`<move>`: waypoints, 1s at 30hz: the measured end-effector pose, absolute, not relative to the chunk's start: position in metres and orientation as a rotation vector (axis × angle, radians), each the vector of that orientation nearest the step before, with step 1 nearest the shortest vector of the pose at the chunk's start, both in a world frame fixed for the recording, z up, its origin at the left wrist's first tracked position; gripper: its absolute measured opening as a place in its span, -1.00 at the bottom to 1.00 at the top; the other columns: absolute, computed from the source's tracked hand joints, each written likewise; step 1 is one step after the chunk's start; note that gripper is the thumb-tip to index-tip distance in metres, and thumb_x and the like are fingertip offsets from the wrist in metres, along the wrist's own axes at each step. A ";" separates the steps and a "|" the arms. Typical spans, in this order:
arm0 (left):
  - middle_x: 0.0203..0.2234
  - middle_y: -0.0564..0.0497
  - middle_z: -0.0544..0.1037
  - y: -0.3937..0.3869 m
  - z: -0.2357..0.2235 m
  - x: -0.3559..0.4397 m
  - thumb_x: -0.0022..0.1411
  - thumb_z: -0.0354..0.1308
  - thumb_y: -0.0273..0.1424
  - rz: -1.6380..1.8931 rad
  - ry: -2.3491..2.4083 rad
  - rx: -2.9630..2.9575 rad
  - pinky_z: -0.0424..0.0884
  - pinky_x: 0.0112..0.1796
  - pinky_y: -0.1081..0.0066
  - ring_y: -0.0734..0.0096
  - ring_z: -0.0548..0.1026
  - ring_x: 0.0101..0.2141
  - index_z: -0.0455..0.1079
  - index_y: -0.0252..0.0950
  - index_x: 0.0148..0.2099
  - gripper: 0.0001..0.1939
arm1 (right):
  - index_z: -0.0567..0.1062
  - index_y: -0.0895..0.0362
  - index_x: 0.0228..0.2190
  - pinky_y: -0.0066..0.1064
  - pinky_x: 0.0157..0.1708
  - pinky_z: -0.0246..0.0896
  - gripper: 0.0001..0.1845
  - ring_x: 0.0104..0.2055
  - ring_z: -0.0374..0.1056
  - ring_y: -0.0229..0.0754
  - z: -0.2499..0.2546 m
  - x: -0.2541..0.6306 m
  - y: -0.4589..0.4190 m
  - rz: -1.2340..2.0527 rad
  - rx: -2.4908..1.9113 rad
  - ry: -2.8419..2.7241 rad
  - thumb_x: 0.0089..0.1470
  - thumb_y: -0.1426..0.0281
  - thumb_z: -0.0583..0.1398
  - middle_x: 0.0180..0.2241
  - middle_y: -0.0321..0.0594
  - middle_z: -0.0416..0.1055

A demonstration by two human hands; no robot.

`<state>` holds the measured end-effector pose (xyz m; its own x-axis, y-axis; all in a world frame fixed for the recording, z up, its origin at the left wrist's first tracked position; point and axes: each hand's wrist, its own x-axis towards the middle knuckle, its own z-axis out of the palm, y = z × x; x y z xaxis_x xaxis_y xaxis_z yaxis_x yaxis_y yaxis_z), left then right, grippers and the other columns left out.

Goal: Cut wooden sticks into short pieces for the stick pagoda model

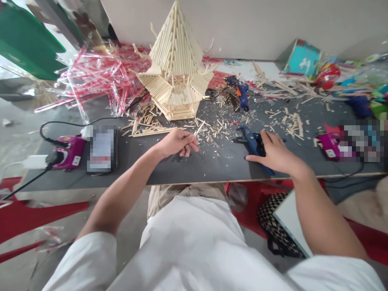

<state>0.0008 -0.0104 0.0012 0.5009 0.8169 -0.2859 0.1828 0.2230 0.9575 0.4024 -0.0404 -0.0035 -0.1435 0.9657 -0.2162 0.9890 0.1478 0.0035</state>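
My right hand (pixel 274 152) lies on a blue tool (pixel 251 141) that rests flat on the dark table (pixel 194 169), fingers wrapped over its body. My left hand (pixel 178 143) rests on the table with fingers curled, pinching a thin wooden stick (pixel 198 129) among scattered stick pieces. Behind both hands stands a pagoda-like model (pixel 176 68) built of pale wooden sticks. A second blue glue gun (pixel 241 95) lies farther back, to the right of the model.
Cut sticks (pixel 145 127) litter the table. Red and clear wrappers (pixel 97 76) pile at the back left. A purple device (pixel 68 151) with cables sits beside a phone (pixel 101 149) at left; another purple device (pixel 329 143) at right. Colourful clutter (pixel 348 81) fills the back right.
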 end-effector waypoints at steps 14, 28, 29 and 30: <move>-0.40 -0.19 0.72 -0.015 0.010 0.003 0.47 0.22 -0.26 0.524 0.983 1.274 0.36 -0.67 0.57 0.53 0.54 -0.63 0.50 -0.42 -0.30 -0.66 | 0.42 0.03 -0.37 -0.24 -0.28 0.19 -0.46 -0.33 0.44 -0.01 0.055 0.309 -0.055 -0.963 1.945 2.268 0.43 -0.04 -0.08 -0.38 -0.10 0.55; -0.47 -0.16 0.69 -0.010 0.008 -0.003 0.49 0.21 -0.20 0.508 1.057 1.256 0.44 -0.61 0.54 0.48 0.57 -0.63 0.49 -0.41 -0.32 -0.61 | 0.33 0.06 -0.47 -0.32 -0.31 0.11 -0.43 -0.39 0.30 -0.15 0.058 0.238 -0.027 -1.235 1.711 2.346 0.46 -0.01 -0.05 -0.46 -0.21 0.46; -0.47 -0.16 0.69 -0.010 0.008 -0.003 0.50 0.20 -0.22 0.509 1.057 1.260 0.44 -0.61 0.54 0.48 0.57 -0.62 0.49 -0.41 -0.32 -0.61 | 0.33 0.06 -0.47 -0.32 -0.30 0.11 -0.44 -0.39 0.30 -0.15 0.059 0.236 -0.027 -1.227 1.705 2.353 0.47 0.00 -0.05 -0.46 -0.21 0.45; -0.47 -0.16 0.69 -0.010 0.008 -0.004 0.51 0.18 -0.23 0.509 1.057 1.267 0.45 -0.60 0.53 0.48 0.57 -0.62 0.49 -0.41 -0.32 -0.61 | 0.33 0.06 -0.47 -0.32 -0.30 0.11 -0.44 -0.38 0.29 -0.15 0.059 0.235 -0.027 -1.221 1.700 2.359 0.47 0.01 -0.05 -0.46 -0.21 0.43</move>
